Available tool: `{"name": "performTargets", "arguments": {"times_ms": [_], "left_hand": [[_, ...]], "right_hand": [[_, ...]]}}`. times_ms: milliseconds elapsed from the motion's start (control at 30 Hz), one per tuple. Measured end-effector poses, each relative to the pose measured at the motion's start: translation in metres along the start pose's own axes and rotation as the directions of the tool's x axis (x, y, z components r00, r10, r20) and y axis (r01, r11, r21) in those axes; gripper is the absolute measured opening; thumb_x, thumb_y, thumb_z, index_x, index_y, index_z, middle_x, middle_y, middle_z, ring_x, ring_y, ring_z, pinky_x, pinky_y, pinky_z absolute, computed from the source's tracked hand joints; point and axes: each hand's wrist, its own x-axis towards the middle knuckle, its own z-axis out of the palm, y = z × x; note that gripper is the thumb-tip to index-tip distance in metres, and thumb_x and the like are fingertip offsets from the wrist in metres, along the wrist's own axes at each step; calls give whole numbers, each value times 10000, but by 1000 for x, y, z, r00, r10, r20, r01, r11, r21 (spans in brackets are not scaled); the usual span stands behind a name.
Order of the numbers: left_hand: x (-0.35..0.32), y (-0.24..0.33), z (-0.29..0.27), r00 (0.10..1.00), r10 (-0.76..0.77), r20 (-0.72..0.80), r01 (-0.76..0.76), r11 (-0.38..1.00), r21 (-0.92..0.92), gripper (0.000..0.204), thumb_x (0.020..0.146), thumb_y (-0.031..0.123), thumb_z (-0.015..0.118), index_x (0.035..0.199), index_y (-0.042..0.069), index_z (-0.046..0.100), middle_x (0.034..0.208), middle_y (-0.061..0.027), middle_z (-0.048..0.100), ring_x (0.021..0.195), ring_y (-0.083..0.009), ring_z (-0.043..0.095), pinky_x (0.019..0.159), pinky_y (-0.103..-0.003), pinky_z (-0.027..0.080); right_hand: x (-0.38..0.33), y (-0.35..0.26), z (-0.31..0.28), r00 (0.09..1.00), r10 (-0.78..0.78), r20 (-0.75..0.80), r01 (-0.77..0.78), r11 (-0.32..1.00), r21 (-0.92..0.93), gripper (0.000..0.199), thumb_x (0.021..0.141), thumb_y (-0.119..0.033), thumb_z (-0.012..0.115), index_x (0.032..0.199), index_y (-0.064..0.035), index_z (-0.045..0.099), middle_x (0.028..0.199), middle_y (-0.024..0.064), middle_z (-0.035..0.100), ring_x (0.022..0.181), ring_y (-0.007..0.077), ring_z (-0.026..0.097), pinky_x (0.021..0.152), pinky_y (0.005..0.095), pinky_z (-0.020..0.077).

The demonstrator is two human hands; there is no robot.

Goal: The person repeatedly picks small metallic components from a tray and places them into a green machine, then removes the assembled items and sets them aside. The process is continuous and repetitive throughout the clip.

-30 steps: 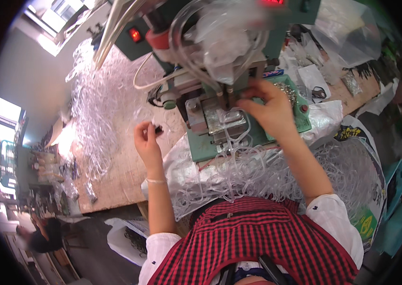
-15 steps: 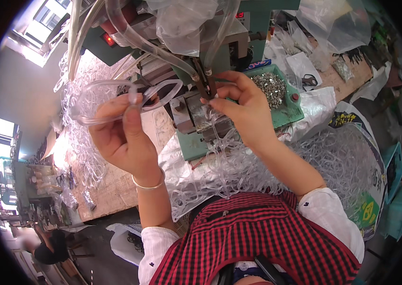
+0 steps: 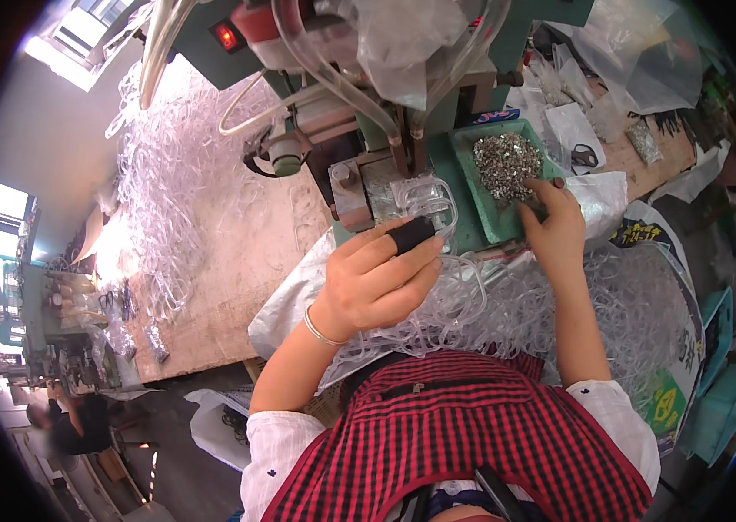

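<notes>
While the person is leaning over the bench, entries are running as follows.

Clear loop: a clear plastic strap loop (image 3: 429,198) is lying on the press bed, its long axis running roughly left to right, just beyond the left fingertips.
Left hand: the left hand (image 3: 381,283) is curling loosely, a black sleeve on the index finger (image 3: 411,235) touching or nearly touching the loop; whether it is gripping the loop cannot be told.
Right hand: the right hand (image 3: 553,224) is bending its fingers down into the green tray (image 3: 476,204), picking at the small metal pieces (image 3: 507,161); what it is pinching, if anything, cannot be told.
Key relation: the loop is lying ahead of and slightly right of the left hand, which is the nearer one; the right hand is working just to the loop's right.
Machine: a green press (image 3: 368,96) with a red lamp (image 3: 227,36) and clear hoses is standing over the bed.
Surroundings: heaps of clear straps (image 3: 168,191) are spreading over the wooden bench (image 3: 237,261) and across the lap.
Packages: clear plastic bags (image 3: 576,122) are lying far right; a printed sack (image 3: 665,400) with a green and yellow mark is hanging at the right edge.
</notes>
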Motion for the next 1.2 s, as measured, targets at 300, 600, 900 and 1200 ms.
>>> {"name": "performTargets", "arguments": {"times_ms": [300,600,900,1200], "left_hand": [[-32,52,-23,947,-320,-15,320,947,-17,239,794,-6,737,1020,27,667,1186,-182,712,1066,-403,704,925,-495,579],[-38,-16,-115,691,-700,-183,723,676,145,200,916,-98,602,1080,0,662,1217,-163,705,1152,-284,657,1006,-371,497],[-197,-96,-62,441,-822,361,842,518,151,179,756,-55,647,878,63,700,1381,-137,628,1209,-378,574,1014,-427,482],[-163,-89,-56,531,-811,244,606,565,560,209,753,4,729,923,107,662,1108,-91,654,1041,-357,557,943,-451,445]], "right_hand": [[28,-6,33,982,-121,-143,101,985,-139,97,795,-132,769,857,-101,701,881,90,671,882,326,624,771,444,495],[39,-7,31,963,-141,-230,144,990,-4,88,811,-84,759,893,-80,728,909,81,692,885,308,647,789,412,512],[-4,13,2,972,52,-228,-23,991,131,153,855,-35,723,1007,-45,742,939,102,727,866,279,683,803,373,530],[2,-46,-27,999,26,-22,-13,891,455,150,870,-11,699,1015,-1,736,976,64,721,932,164,664,869,287,501]]}}
